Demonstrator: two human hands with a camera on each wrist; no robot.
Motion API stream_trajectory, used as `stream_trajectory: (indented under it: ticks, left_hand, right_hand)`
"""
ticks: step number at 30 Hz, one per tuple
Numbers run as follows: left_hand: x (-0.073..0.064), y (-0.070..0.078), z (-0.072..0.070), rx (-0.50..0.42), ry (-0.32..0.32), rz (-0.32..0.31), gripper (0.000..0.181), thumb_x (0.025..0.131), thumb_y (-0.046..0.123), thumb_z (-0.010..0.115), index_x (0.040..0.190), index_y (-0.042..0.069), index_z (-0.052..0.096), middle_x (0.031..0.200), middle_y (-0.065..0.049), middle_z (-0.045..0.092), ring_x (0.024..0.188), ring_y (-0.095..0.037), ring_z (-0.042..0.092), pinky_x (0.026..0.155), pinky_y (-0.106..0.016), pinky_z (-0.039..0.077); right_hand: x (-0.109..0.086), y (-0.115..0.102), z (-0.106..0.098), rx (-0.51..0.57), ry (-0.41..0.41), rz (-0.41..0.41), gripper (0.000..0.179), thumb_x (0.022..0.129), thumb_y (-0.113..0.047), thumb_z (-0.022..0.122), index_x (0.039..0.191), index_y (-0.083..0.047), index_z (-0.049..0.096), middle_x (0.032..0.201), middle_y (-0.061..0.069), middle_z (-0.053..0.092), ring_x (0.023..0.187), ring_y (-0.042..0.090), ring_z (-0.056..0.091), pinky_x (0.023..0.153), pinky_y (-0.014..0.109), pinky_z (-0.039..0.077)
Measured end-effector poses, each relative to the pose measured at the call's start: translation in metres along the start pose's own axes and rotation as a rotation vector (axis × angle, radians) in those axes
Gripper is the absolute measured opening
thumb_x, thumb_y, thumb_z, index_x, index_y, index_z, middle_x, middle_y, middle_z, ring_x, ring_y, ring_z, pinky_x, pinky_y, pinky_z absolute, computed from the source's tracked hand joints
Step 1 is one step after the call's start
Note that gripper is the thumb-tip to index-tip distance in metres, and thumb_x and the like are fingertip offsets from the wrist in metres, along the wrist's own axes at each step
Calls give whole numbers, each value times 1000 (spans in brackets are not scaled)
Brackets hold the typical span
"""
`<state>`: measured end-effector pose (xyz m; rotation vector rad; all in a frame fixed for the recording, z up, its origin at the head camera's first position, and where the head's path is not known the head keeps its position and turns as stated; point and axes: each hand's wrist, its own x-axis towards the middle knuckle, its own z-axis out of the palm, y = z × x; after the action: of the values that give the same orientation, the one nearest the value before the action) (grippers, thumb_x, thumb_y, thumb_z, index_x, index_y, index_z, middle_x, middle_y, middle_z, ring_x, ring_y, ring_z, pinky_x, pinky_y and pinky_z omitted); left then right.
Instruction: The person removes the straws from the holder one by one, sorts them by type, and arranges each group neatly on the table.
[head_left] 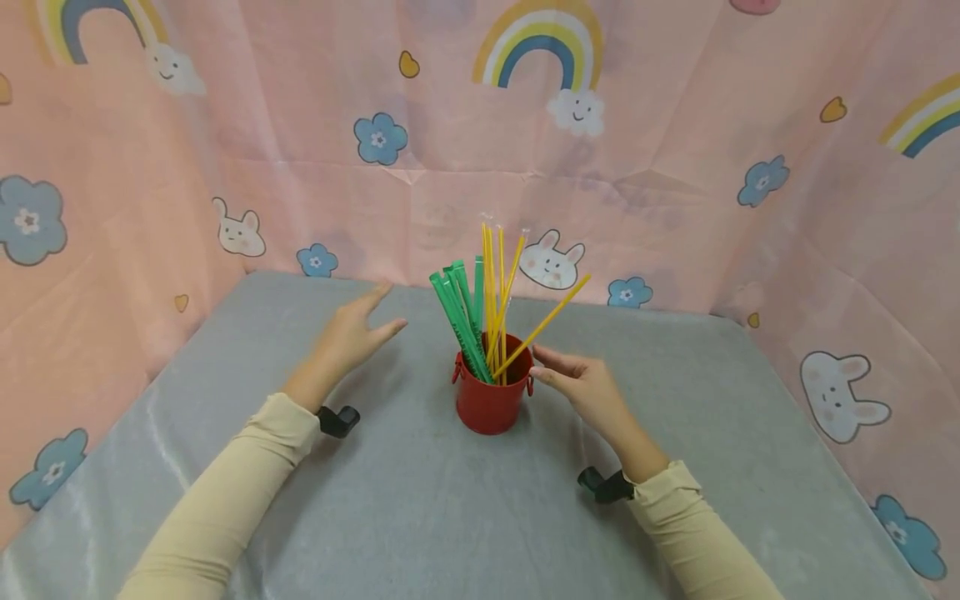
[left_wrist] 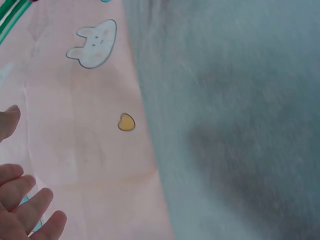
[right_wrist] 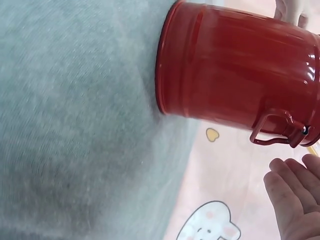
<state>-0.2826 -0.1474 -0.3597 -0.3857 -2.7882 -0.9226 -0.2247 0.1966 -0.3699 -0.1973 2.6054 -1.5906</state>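
The red pail (head_left: 489, 410) stands upright on the table (head_left: 420, 525), which is covered with a grey cloth. Two side handles are fitted below its rim; the right wrist view shows one handle (right_wrist: 270, 142) on the glossy outer wall.

Pail contents: a bundle of green stick packets (head_left: 459, 325) occupies the left part of the opening, with the tops tilted outward to the left. Yellow straws (head_left: 489, 283) stand beside the packets, with clear wrapping at several upper ends. A single yellow straw (head_left: 555, 313) leans across the pail and projects past its rim on the right.

Left hand (head_left: 348, 337): located to the left of the pail and well apart from it. The grip is apart, with thumb and fingers spread and nothing between them.

Right hand (head_left: 592, 392): located at the right side of the pail, fingertips beside the rim and handle. The grip is apart; the fingers are extended and hold nothing. Contact with the pail cannot be confirmed.

A black wrist device is worn at each cuff: one (head_left: 339, 422) to the left of the pail, one (head_left: 603, 485) to the right. Pink printed fabric (head_left: 300, 108) hangs behind the pail.
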Motion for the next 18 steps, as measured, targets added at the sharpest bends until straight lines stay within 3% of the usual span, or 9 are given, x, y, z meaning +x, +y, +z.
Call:
stream_trajectory:
  ticks: [4,12,18]
  left_hand:
    - [-2,5,3,-50,19,-2,69,96,35,67,155,14,37,156,-15,42,141,-36,43,114,-53,38]
    - [-7,16,10,-207,114,19,54,93,26,72,142,9,56,136,-17,62,114,-35,67,92,-45,57]
    - [-11,28,10,-400,113,-53,41,93,28,72,130,11,67,125,-10,71,120,-24,64,102,-43,52]
  right_hand:
    - [-1,-1,4,14,17,9,51,93,-37,70,138,-16,61,138,7,62,137,29,50,111,55,42]
    - [0,-4,11,-2,80,9,45,94,-36,69,133,-15,65,128,9,68,132,29,56,108,52,46]
    - [1,-6,14,4,121,31,43,93,-33,71,131,-13,67,127,11,68,130,28,58,108,51,46]
